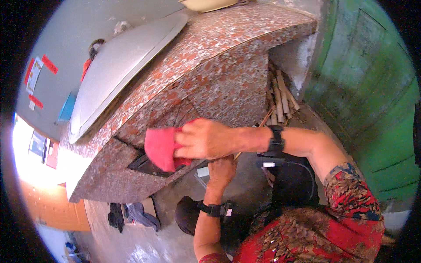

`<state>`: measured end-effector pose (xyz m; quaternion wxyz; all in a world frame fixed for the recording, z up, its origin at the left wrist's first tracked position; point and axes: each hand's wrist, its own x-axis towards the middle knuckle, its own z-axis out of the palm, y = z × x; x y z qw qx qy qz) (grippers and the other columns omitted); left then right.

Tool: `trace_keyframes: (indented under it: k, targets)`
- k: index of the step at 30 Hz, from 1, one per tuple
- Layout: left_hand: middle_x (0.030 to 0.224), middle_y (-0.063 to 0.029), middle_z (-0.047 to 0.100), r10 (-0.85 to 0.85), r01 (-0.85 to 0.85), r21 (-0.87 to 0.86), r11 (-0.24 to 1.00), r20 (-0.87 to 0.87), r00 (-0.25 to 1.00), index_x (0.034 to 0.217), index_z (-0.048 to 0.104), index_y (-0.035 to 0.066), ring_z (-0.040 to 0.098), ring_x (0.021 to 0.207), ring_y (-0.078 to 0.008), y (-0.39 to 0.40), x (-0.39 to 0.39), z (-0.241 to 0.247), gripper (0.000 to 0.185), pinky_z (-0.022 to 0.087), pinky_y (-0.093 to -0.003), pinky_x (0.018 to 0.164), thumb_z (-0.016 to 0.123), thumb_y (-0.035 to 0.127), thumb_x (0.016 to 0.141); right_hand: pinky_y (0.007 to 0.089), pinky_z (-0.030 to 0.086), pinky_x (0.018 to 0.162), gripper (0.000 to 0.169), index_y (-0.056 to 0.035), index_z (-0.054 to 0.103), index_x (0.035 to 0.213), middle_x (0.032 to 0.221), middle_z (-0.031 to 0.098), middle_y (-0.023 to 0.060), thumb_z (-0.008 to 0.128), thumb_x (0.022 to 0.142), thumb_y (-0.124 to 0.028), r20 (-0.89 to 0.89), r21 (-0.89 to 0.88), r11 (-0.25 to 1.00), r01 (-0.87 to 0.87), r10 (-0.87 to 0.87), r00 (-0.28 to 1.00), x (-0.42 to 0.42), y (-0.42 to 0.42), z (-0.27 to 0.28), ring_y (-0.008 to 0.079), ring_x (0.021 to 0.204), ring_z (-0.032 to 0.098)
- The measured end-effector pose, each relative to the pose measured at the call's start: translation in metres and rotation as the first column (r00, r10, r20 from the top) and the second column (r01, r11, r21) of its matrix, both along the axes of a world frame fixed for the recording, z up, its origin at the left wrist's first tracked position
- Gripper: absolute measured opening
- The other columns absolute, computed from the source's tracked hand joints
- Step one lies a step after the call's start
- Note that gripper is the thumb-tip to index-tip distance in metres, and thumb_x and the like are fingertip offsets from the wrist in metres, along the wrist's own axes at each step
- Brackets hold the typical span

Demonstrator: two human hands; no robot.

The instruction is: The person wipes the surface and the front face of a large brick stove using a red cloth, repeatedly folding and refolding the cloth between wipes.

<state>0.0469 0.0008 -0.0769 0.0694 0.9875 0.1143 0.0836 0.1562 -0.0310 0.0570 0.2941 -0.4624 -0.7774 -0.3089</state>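
My right hand [204, 139] reaches across from the right and grips a pinkish-red cloth [160, 148] in front of the side of a tiled stove [227, 79]. Motion blurs the hand slightly. My left hand [222, 171] is just below it, fingers curled and partly hidden by the right hand. A thin brown stick [267, 115] passes behind my right forearm, with its lower part beside my left hand; whether that hand holds it is unclear. A dark opening [139, 164] in the stove lies beyond the cloth.
A large round metal lid [131, 65] covers part of the stove top, with a pale yellow basin [210, 4] farther along. Firewood sticks [281, 97] lie at right beside a green door [365, 98]. Dark and grey cloths [141, 215] rest on the lower left floor.
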Motion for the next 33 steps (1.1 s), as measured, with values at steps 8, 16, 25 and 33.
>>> trace_keyframes:
  k: [8, 16, 25, 33]
  targets:
    - [0.082, -0.0111, 0.063, 0.202, -0.035, -0.235, 0.971, 0.741, 0.641, 0.093, 0.062, 0.003, 0.061, 0.069, -0.023, 0.012, -0.035, 0.061, 0.015, 0.049, -0.0314, 0.063, 0.059, 0.0, 0.079, 0.0432, 0.049, 0.074, 0.037, -0.0077, 0.053, 0.11, 0.091, 0.061, 0.0143, 0.057, 0.073, -0.008, -0.516, -0.306, 0.949, 0.075, -0.232, 0.824, 0.029, -0.027, -0.003, 0.0365, 0.086, 0.059]
    - [0.13, -0.019, 0.043, 0.442, 0.114, -0.528, 0.842, 0.794, 0.418, 0.136, 0.034, -0.002, 0.047, 0.113, -0.0285, 0.028, -0.052, 0.058, 0.054, 0.04, -0.0387, 0.094, 0.051, 0.015, 0.088, 0.0329, 0.048, 0.082, 0.049, -0.0037, 0.048, 0.121, 0.104, 0.061, 0.0163, 0.056, 0.072, -0.006, -0.791, -0.427, 0.824, -0.373, -0.141, 0.595, 0.017, -0.018, -0.038, 0.0253, 0.095, 0.062]
    - [0.129, -0.0151, 0.048, 0.718, 0.161, -0.895, 0.416, 0.432, 0.545, 0.133, 0.037, -0.002, 0.047, 0.117, -0.0233, 0.035, -0.051, 0.053, 0.046, 0.038, -0.0342, 0.099, 0.051, 0.016, 0.093, 0.043, 0.05, 0.075, 0.045, -0.0072, 0.05, 0.115, 0.096, 0.063, 0.0171, 0.057, 0.07, -0.011, -0.658, -0.467, 0.838, -0.281, -0.118, 0.744, -0.006, -0.022, -0.05, 0.0364, 0.088, 0.061]
    - [0.102, -0.0112, 0.061, 0.815, 0.372, -0.902, 0.219, 0.379, 0.439, 0.116, 0.047, -0.004, 0.06, 0.089, -0.0177, 0.041, -0.058, 0.037, 0.035, 0.049, -0.0286, 0.08, 0.051, -0.007, 0.082, 0.0449, 0.05, 0.071, 0.049, -0.0089, 0.047, 0.119, 0.094, 0.063, 0.019, 0.057, 0.072, -0.013, -0.604, -0.482, 0.868, -0.122, -0.229, 0.763, 0.006, -0.027, -0.054, 0.0368, 0.084, 0.062]
